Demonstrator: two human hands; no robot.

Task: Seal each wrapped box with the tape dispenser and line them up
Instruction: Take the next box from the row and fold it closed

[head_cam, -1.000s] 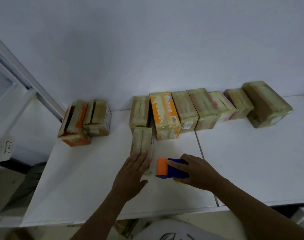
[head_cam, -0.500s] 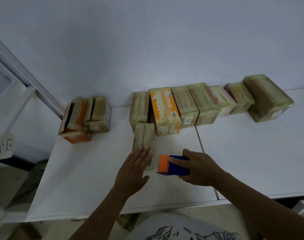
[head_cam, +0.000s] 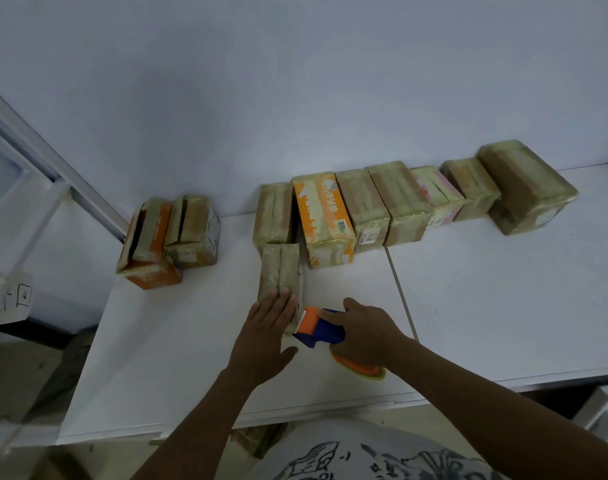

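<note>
Seven wrapped boxes [head_cam: 363,202] stand in a row by the wall [head_cam: 295,81] on the table [head_cam: 503,306]. Our left hand [head_cam: 266,337] lies flat, fingers straight, on one more box [head_cam: 280,268] before the row; our right hand [head_cam: 361,336] has its grip closed round the tape dispenser [head_cam: 318,329], just beside that box.

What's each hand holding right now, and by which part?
The right hand grips the blue-and-orange plastic tape dispenser around its blue body. The left hand holds nothing: it lies flat on the near end of the tan tape-wrapped box.
</note>
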